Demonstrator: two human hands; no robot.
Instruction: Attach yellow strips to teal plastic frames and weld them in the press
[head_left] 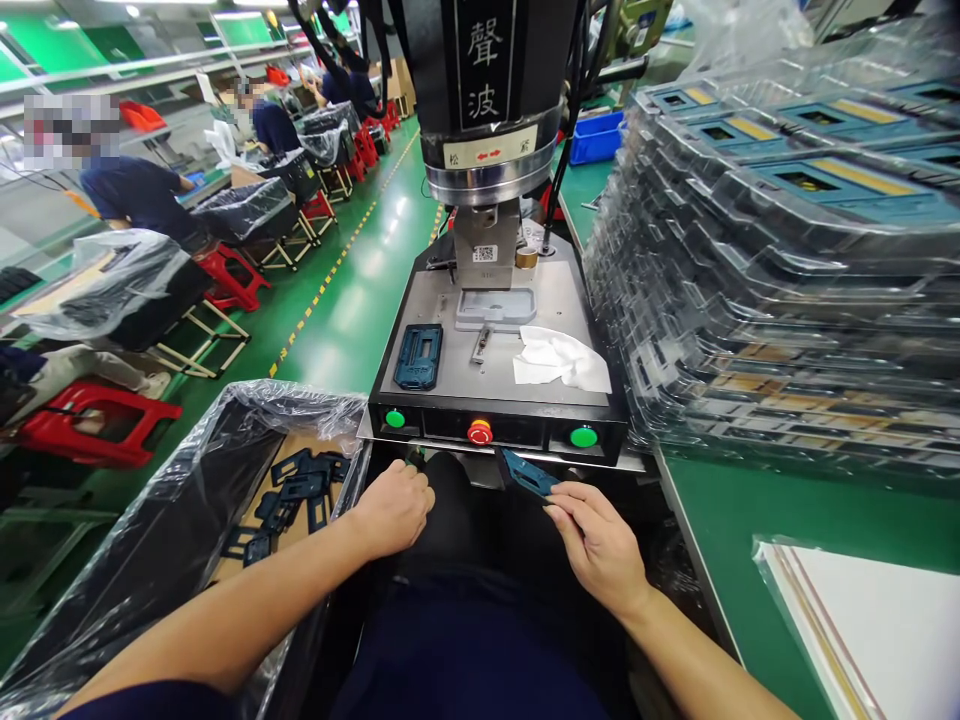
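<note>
My right hand [600,545] pinches a dark blue plastic panel [529,473] with a slot in it, by its near end, just in front of the machine. My left hand [394,508] is closed in a loose fist left of it; what is inside, if anything, is hidden. On the press's metal plate [465,375] a similar blue panel [418,356] lies at the left. A pale grey fixture [496,308] sits under the metal press head [486,250]. Nearby are a small metal piece [481,345] and a crumpled white cloth [562,360].
Two green buttons [583,437] flank a red stop button [480,431]. A plastic-lined bin [157,540] at left holds several dark blue parts [300,490]. Stacked clear trays [675,300] stand right; white sheets [862,620] lie below. People sit along a bench left.
</note>
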